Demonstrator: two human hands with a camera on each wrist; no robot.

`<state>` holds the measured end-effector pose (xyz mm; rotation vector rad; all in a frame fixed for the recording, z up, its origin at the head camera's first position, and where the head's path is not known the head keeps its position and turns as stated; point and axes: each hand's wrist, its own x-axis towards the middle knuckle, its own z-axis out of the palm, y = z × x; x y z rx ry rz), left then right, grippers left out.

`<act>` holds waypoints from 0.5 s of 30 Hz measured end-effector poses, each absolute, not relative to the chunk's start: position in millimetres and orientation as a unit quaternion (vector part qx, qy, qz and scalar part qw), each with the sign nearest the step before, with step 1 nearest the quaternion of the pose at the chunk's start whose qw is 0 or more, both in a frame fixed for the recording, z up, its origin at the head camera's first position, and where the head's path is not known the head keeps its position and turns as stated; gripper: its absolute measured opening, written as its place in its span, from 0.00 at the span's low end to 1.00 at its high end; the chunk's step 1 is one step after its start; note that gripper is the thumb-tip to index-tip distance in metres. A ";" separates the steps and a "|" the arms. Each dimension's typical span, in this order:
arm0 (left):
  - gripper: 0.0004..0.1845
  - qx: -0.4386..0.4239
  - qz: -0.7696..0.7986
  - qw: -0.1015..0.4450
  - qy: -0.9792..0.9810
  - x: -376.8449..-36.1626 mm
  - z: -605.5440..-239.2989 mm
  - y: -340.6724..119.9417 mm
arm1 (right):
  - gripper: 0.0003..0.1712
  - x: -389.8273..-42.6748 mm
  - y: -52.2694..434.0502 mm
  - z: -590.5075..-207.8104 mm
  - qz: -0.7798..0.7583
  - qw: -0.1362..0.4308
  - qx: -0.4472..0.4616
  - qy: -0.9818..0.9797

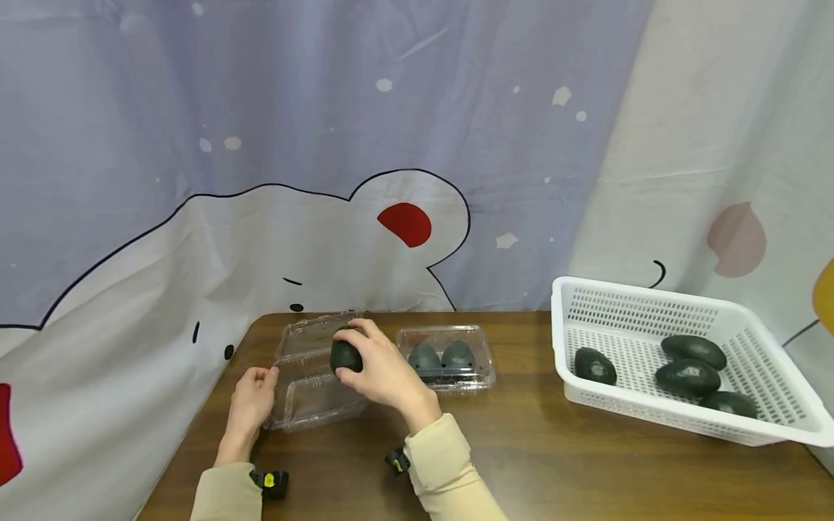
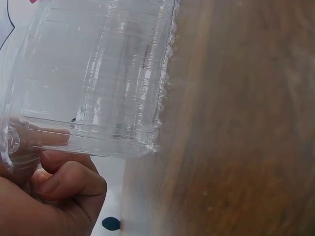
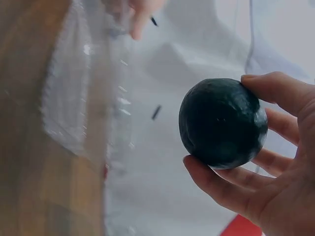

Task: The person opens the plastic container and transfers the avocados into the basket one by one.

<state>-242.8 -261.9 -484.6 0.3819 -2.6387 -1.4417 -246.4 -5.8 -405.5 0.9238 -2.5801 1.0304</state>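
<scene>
Between the fingers and thumb of my right hand [image 1: 386, 369] is a dark green avocado [image 1: 345, 356], held above an opened clear plastic clamshell box [image 1: 319, 399]. The right wrist view shows that avocado [image 3: 221, 123] end-on, gripped round its sides by the right hand [image 3: 275, 162]. My left hand [image 1: 250, 405] pinches the left edge of the clamshell. In the left wrist view, the left hand's [image 2: 64, 191] fingers are curled at the box's [image 2: 93, 142] corner. A second clear box [image 1: 482, 362], lid down, stands to the right with two avocados [image 1: 458, 356] visible inside.
A white perforated plastic basket [image 1: 651, 407] stands on the right side of the brown wooden table [image 1: 521, 449], holding several avocados [image 1: 688, 378]. A patterned curtain [image 1: 508, 159] hangs right behind the table's back edge.
</scene>
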 end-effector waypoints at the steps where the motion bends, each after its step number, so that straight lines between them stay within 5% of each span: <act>1: 0.24 0.127 -0.474 0.056 -0.869 -243.2 -484.5 -261.7 | 0.28 -246.2 -1.9 -403.1 0.354 0.110 0.310 -0.876; 15: 0.24 0.122 -0.472 0.061 -0.871 -246.3 -483.2 -262.7 | 0.27 -253.7 82.9 -357.3 0.315 0.168 0.271 -0.894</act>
